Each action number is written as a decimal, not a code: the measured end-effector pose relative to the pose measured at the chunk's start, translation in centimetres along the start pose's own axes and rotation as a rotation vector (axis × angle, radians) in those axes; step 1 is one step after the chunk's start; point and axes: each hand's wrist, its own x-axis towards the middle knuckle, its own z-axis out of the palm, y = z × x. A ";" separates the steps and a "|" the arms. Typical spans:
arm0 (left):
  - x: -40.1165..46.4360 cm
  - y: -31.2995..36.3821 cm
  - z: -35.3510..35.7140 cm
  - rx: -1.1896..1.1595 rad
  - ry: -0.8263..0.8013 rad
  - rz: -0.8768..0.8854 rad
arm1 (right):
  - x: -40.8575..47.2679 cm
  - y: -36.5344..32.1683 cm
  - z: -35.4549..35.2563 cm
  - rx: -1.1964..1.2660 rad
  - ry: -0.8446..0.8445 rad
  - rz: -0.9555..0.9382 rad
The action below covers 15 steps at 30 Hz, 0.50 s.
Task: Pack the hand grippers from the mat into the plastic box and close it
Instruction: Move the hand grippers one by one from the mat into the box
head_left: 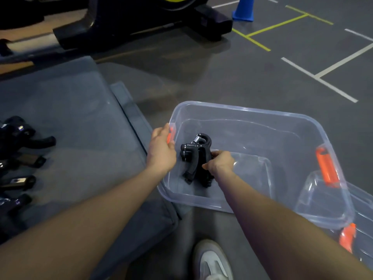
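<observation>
Far out to the left of my left hand, several black hand grippers on the mat (pixel 18 158) lie in a loose row along the edge of my view, their handles pointing toward me and to the right. They rest on the grey mat (pixel 80 122), which runs from there up to the near left corner of the plastic box (pixel 238 110).

My left hand (pixel 161 150) sits at the left short wall of the box, just where the mat ends. Its fingers curl over the rim beside the orange latch (pixel 171 132) and grip that edge, thumb on the inner side.

Just to the right of that hand, inside the box and low against its floor, is a bunch of black hand grippers (pixel 194 156); I cannot tell how many are in it. One silver spring shows at the top, away from me. My right hand (pixel 221 161) holds this bunch from its right side, fingers closed round the handles.

Further right of my right hand, the clear box stands open on the dark floor (pixel 242 77). A second orange latch (pixel 327 168) sits on its far right wall. Beyond that corner, near my right forearm, lies the clear lid (pixel 363 211) with its own orange clip (pixel 347 237). Below my hands, between my forearms, my white shoe (pixel 213 261) shows.
</observation>
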 end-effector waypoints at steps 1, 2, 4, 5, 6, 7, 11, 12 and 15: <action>0.0 0.0 0.0 0.000 0.001 0.003 | 0.2 0.0 0.3 -0.015 -0.007 -0.008; 0.0 -0.1 0.1 -0.003 0.001 0.006 | 0.3 -0.1 0.5 -0.037 -0.013 -0.015; 0.0 -0.2 0.2 -0.026 0.004 0.012 | 0.4 -0.1 0.7 -0.065 -0.016 -0.026; 0.0 -0.3 0.2 -0.038 0.006 0.014 | 0.5 0.0 0.8 -0.072 -0.016 -0.027; 0.0 -0.3 0.2 -0.047 0.007 0.016 | 0.5 0.1 0.9 -0.079 -0.019 -0.031; 0.1 -0.4 0.3 -0.052 0.006 0.015 | 0.5 0.2 1.0 -0.079 -0.023 -0.035; 0.2 -0.4 0.3 -0.085 -0.007 0.007 | 0.6 0.2 1.1 -0.055 -0.074 -0.059; 0.3 -0.4 0.3 -0.094 -0.012 0.000 | 0.4 0.0 0.9 -0.052 -0.079 -0.071; 0.3 -0.1 -0.2 -0.111 -0.045 -0.050 | -0.7 -1.6 0.3 0.008 -0.069 -0.117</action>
